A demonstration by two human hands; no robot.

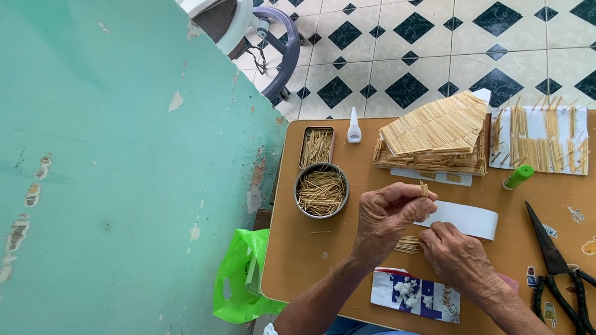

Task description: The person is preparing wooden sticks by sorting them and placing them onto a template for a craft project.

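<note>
Small brown table (303, 263) beside teal wall. Left hand (386, 220) pinching short sticks (424, 189) upright, ends skyward, above white paper strip (468, 220) lying crosswise; right hand (458, 256) pressing strip's near edge, fingers curled.

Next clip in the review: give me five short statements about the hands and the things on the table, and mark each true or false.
1. The left hand pinches a few short sticks upright between its fingertips. True.
2. The right hand grips the black scissors. False: the scissors lie untouched on the table, right of that hand, which rests on a white paper strip.
3. The round metal bowl holds sticks. True.
4. The green-capped glue stick stands inside the bowl. False: it lies on the table beside the stack of stick panels.
5. A green plastic bag hangs off the table's left edge. True.
</note>
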